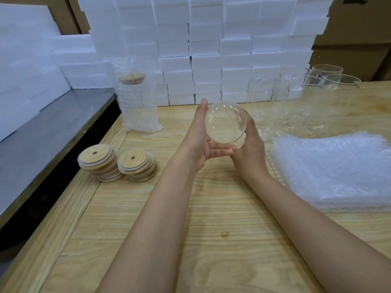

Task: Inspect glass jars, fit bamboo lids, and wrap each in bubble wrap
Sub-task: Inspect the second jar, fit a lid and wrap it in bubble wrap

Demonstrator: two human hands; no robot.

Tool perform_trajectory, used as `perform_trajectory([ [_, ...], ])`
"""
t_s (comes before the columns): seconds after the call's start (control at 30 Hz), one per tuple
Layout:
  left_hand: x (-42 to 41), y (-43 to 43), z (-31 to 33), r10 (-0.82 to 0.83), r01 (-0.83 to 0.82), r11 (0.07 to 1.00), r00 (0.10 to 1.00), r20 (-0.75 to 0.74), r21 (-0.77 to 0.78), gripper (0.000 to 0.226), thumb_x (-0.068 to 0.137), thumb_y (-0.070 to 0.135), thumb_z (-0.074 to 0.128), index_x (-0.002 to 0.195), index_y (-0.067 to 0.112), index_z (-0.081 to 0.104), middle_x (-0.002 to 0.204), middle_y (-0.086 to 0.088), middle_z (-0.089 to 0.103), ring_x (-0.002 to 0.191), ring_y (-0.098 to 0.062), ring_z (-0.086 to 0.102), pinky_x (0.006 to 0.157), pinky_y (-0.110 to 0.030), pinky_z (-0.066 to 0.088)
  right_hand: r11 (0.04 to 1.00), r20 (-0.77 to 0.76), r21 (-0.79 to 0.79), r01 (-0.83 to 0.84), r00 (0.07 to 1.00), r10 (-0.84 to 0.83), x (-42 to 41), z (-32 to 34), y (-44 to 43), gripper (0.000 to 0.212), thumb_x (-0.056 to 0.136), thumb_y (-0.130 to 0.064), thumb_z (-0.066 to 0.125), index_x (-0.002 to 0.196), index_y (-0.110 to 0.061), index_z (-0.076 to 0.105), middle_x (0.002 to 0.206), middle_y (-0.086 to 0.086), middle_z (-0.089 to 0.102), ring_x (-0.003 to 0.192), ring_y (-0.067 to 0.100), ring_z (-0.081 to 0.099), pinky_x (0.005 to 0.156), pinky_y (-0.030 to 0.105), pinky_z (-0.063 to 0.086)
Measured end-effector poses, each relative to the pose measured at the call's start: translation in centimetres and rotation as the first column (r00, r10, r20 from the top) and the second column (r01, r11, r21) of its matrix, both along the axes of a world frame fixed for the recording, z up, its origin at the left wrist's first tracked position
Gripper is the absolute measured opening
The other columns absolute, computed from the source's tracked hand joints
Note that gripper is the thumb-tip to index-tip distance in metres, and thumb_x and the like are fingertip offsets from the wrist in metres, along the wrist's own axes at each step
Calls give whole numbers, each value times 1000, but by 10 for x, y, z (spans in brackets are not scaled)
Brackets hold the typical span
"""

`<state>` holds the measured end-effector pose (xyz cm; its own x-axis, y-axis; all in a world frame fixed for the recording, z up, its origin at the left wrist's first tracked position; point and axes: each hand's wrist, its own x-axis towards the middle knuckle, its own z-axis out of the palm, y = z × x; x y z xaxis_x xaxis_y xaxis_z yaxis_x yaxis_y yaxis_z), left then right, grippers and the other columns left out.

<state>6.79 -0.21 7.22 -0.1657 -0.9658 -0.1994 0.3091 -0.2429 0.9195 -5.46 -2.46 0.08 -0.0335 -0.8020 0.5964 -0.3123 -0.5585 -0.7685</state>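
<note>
We hold the jar (225, 122) between both hands above the table (211, 229), one end facing us. The left hand (197, 136) cradles it, thumb up its side and fingers curled beneath. The right hand (250, 144) grips the opposite side. Lids (118, 163) lie left of the left hand. Bubble wrap (334, 172) lies right of the right hand.
</note>
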Motion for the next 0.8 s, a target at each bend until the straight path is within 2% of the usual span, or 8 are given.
perform_trajectory([
  [0.23,7,0,-7,-56,66,995,989,-140,72,57,89,72,38,122,27,47,101,-11,69,81,-43,71,55,-38,59,997,-6,-38,63,998,-64,0,-2,1,67,76,-14,56,140,-28,41,141,-12,46,123,-12,40,99,4,30],
  [0.3,9,-1,-12,-49,70,993,978,-203,93,58,89,67,44,128,25,39,119,-7,57,82,-45,70,58,-39,60,995,-38,-88,54,998,-57,1,-3,2,72,74,-9,59,141,-28,38,143,-14,40,126,-16,33,100,2,26],
  [0.37,10,-3,-19,-17,43,993,972,-233,106,71,86,60,53,140,17,35,134,-7,48,79,-46,70,59,-37,60,988,-87,-152,25,995,-39,2,-3,1,79,73,5,62,139,-28,34,147,-10,33,134,-7,30,105,5,24],
  [0.5,11,-5,-31,29,-18,999,932,-362,34,64,75,51,63,129,21,46,132,-21,52,78,-40,70,61,-36,58,973,-187,-231,-22,982,-22,2,-1,1,83,74,21,54,141,-26,37,153,5,23,142,0,18,109,8,18],
  [0.6,13,-6,-38,20,-39,998,939,-344,-47,55,74,48,61,126,40,46,131,-29,54,78,-32,65,63,-31,56,989,-109,-144,-32,994,16,4,0,6,72,86,14,42,139,-32,35,149,3,32,138,14,33,113,32,33],
  [0.67,12,-7,-42,7,-44,993,946,-324,-109,60,74,45,57,132,48,41,128,-27,58,70,-26,60,61,-27,51,1000,105,-24,-8,994,11,10,3,13,56,94,-2,38,135,-39,37,138,-5,43,120,17,51,102,43,45],
  [0.73,11,-8,-45,-9,-49,980,957,-290,-193,62,76,41,56,134,53,37,129,-23,59,69,-23,59,63,-29,49,993,356,118,17,933,-58,18,6,20,40,95,-29,37,134,-36,42,126,-8,49,104,12,56,88,36,50],
  [0.8,10,-10,-49,-5,-63,964,967,-254,-260,72,76,36,59,141,51,30,132,-19,58,77,-20,63,70,-33,51,975,494,223,-19,864,-96,27,6,29,49,87,-54,40,132,-36,42,124,-6,48,103,8,56,84,29,48],
])
